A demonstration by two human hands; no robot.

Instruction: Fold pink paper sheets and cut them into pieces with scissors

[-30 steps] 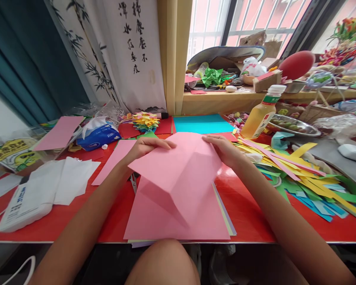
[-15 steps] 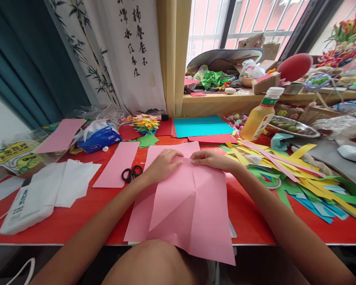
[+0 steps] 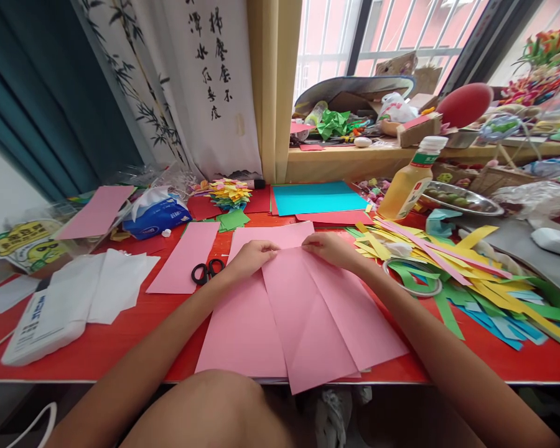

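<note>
A creased pink paper sheet (image 3: 326,311) lies slanted over a stack of pink paper (image 3: 240,330) on the red table (image 3: 116,348). My left hand (image 3: 252,256) pinches the sheet's top edge at its left corner. My right hand (image 3: 329,247) pinches the same edge at its right corner. Both hands are closed on the paper, a few centimetres apart. The sheet's lower end hangs slightly past the table's front edge. Black-handled scissors (image 3: 207,271) rest just left of my left hand.
A heap of yellow, green and blue paper strips (image 3: 471,274) lies at the right, with a tape ring (image 3: 413,280) and a juice bottle (image 3: 410,180). A teal sheet (image 3: 317,196), tissue pack (image 3: 156,214) and white papers (image 3: 93,286) are around. My knee (image 3: 210,410) is below the table.
The lifted pink sheet came down flat on the stack, then swung so its lower end points right. My hands drew together at its top edge. The scissors came into view.
</note>
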